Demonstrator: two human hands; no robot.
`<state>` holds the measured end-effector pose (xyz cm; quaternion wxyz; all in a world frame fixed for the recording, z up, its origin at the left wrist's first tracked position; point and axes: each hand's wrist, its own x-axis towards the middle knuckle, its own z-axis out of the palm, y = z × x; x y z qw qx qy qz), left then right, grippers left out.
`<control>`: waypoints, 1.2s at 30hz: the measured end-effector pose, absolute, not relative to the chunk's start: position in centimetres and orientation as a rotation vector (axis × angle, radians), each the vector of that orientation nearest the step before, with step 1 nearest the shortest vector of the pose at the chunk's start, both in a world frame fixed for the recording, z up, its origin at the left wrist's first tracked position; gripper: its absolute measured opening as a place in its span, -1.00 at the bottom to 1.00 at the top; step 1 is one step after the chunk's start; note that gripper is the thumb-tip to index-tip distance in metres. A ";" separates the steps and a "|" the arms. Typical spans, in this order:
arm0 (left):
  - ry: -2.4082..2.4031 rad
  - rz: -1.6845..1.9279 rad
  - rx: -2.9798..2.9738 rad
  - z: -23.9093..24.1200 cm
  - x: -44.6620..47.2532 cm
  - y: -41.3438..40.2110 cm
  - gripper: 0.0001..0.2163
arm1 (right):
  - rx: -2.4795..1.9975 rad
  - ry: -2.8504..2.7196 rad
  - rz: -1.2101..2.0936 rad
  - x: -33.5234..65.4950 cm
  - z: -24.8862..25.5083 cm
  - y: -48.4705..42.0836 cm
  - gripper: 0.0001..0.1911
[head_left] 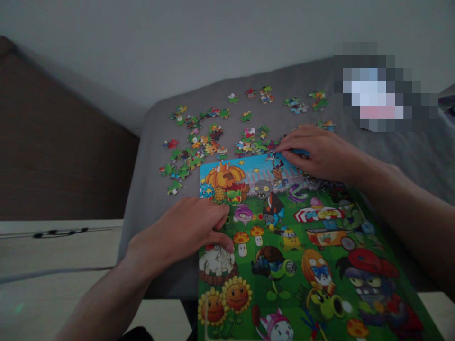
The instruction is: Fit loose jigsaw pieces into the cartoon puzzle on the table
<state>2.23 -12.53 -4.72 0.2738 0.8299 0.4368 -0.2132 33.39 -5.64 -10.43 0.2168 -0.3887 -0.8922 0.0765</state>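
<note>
A colourful cartoon jigsaw board [284,246] lies on a grey bed cover [149,189], reaching toward me. My left hand [185,229] rests on the board's left edge, fingers curled against it with the thumb on the picture. My right hand [316,151] lies flat over the board's top edge, fingertips pressing on the sky area near the fence. No piece shows in either hand. Several loose puzzle pieces [199,142] are scattered on the cover beyond the board.
More loose pieces [302,102] lie further back near the wall. A blurred-out object [377,90] sits at the back right. A pale wooden floor [53,265] and a dark wall panel [53,142] are to the left of the bed.
</note>
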 end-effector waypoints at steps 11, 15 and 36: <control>1.249 -0.643 2.255 -4.5 2.4 -12.5 -0.52 | -1.044 -2.477 0.220 33.5 -10.2 -5.8 -0.72; 1.206 -0.604 2.277 -4.8 1.9 -12.6 -0.52 | -1.055 -2.495 0.240 33.6 -10.2 -5.8 -0.71; 1.178 -0.543 2.183 -4.7 2.3 -12.3 -0.53 | -1.058 -2.464 0.261 33.5 -10.1 -6.0 -0.70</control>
